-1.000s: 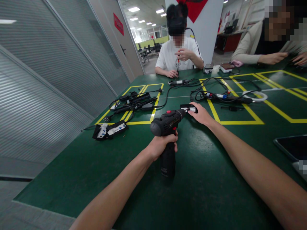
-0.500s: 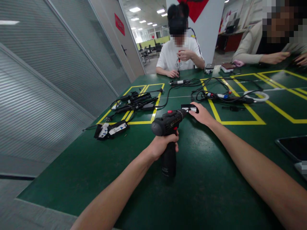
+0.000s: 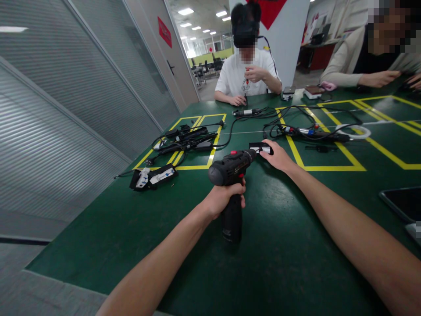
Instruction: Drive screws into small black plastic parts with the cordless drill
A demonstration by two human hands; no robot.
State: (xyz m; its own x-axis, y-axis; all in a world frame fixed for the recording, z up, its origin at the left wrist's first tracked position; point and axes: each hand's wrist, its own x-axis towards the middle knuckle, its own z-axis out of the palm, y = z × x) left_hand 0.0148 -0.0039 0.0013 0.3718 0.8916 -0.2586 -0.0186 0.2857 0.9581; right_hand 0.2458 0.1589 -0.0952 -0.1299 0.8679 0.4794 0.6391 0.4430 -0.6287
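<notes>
My left hand (image 3: 221, 200) is wrapped round the grip of a black cordless drill (image 3: 226, 169) with red buttons. The drill stands upright in front of me, its chuck directed away and slightly right. Beyond the chuck, my right hand (image 3: 277, 156) grips the right end of a small black-and-white piece (image 3: 255, 145) low at the table. The drill's nose overlaps this piece in view; I cannot tell whether a bit touches it.
On the green table (image 3: 289, 245), a heap of black cables and parts (image 3: 187, 141) lies left, with a black-and-white assembly (image 3: 153, 176) in front. More cabled tools (image 3: 309, 132) lie at right. A phone-like slab (image 3: 404, 204) is near the right edge. Two people sit across.
Both hands, the drill and the black-and-white piece keep nearly the same positions. The whole view has shifted very slightly.
</notes>
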